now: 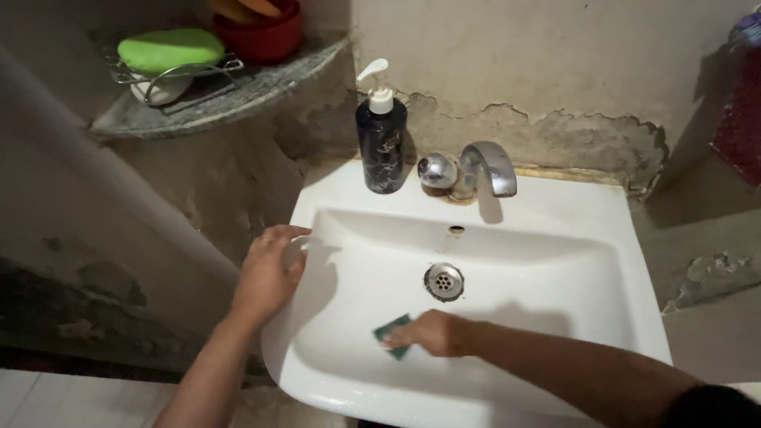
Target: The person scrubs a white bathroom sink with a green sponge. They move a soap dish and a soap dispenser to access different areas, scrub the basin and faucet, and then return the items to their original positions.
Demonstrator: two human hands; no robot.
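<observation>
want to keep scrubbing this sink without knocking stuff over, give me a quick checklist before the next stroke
1. Grip on pad: right hand presses the green scouring pad onto the basin floor. Ok.
2. Bracing: left hand rests on the left rim of the white sink. Ok.
3. Drain: uncovered, apart from the pad. Ok.
4. Soap pump bottle: upright on the back ledge beside the tap, away from both hands. Ok.
5. Tap: no water seen running. Ok.
6. Soap or foam on the pad: cannot tell.
</observation>
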